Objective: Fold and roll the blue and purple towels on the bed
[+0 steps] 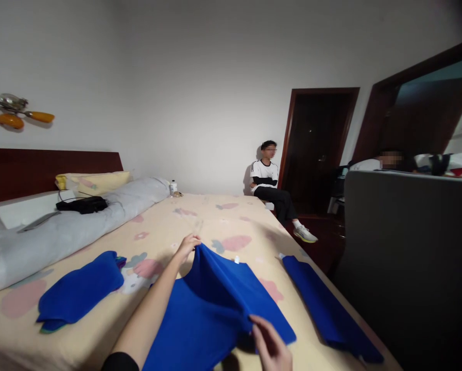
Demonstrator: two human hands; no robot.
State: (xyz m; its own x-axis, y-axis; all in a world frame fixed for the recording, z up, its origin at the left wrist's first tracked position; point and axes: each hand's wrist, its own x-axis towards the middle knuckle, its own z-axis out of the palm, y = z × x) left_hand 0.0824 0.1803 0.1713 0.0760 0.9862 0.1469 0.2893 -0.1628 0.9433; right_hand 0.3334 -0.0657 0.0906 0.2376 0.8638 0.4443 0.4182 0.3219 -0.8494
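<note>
- The left hand (188,247) is closed in a pinch, with finger and thumb on a top corner of the blue cloth (211,304).
- The right hand (271,344) is nearer; its thumb and finger pinch the cloth lower down, and the rest of the hand is loosely curled.
- The blue cloth is between the hands on the bed (211,208), part lifted, with a deep crease running from one hand to the other.
- This step looks like pulling one side of the cloth straight. The next move seems to call for both pinches to hold firm and the creased part to be laid flat, with no bunching.
- A blue bundle (82,288) lies to the left, apart from the cloth.
- A long blue strip (319,304) lies to the right, near the bed's edge.
- Farther off, a person (265,172) sits by the wall with folded arms.
</note>
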